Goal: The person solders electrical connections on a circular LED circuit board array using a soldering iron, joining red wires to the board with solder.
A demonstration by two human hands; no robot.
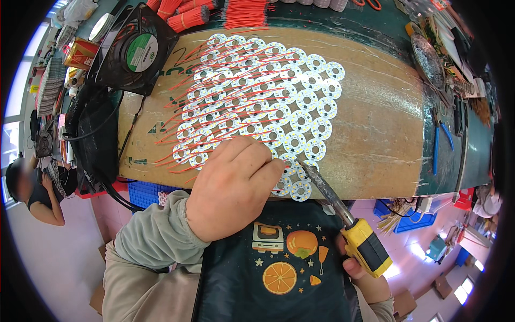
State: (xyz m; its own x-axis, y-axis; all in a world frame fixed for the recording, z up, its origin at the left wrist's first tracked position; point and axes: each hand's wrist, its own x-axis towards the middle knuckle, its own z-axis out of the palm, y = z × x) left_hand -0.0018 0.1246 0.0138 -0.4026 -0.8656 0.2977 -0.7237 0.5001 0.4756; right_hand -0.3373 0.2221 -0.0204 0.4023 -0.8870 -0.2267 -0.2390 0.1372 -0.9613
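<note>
A panel of round white LED boards point(301, 121), each ring-shaped with a hole in the middle, lies on a brown board. Thin red wires point(244, 99) run slantwise across many of them. My left hand point(230, 185) rests over the panel's near edge with fingers pinched together; what they hold, if anything, is hidden. In my right hand point(357, 266) is a soldering iron point(328, 191) with a yellow and black handle. Its tip meets or hovers over a near-right LED board, just right of my left fingertips; contact I cannot tell.
A black fan point(137, 51) stands on the left beside a black bag point(96, 126). Bundles of red wire point(188, 19) lie at the back. Blue-handled pliers point(437, 147) and a metal dish point(427, 60) are at the right. Another person point(40, 182) is at the far left.
</note>
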